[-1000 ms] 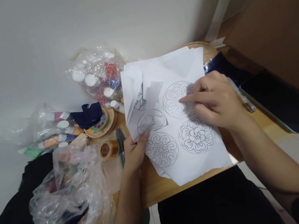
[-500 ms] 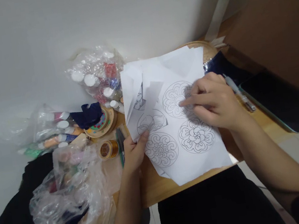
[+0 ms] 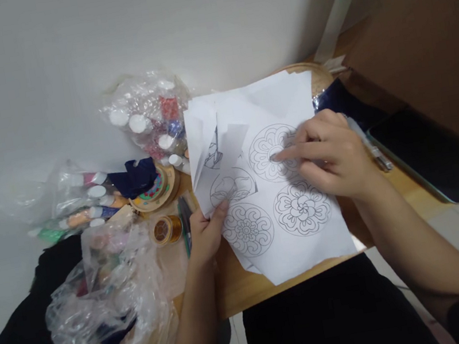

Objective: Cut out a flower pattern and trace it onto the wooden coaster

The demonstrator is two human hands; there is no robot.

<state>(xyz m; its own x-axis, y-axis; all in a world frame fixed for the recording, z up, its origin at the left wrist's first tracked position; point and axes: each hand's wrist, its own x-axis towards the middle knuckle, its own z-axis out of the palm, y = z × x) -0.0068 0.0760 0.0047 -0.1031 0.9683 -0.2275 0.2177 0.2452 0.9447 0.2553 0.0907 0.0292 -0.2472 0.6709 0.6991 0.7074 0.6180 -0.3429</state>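
Several white paper sheets [image 3: 279, 100] printed with round line-drawn flower patterns lie in a loose stack over the wooden table. My left hand [image 3: 208, 230] grips the stack at its left edge, thumb on top and the other fingers underneath. Some sheets on that side are folded back, partly covering the drawings. Over the right part of the top sheet is my right hand [image 3: 329, 153], holding nothing, with its index finger stretched toward the centre of the upper flower pattern [image 3: 272, 142]. Whether the fingertip touches the paper I cannot tell. Below that is another flower pattern [image 3: 302, 207].
Left of the papers are a spool of golden thread [image 3: 167, 229], wooden hoops [image 3: 171, 187] with dark blue cloth, and clear plastic bags [image 3: 114, 300]. A bag of white-capped bottles [image 3: 146, 118] rests by the wall. At right are a pen [image 3: 366, 141], a dark phone [image 3: 431, 157] and a cardboard box [image 3: 423, 48].
My right index fingertip has shifted very slightly left over the upper flower pattern. My left hand and the papers have hardly moved.
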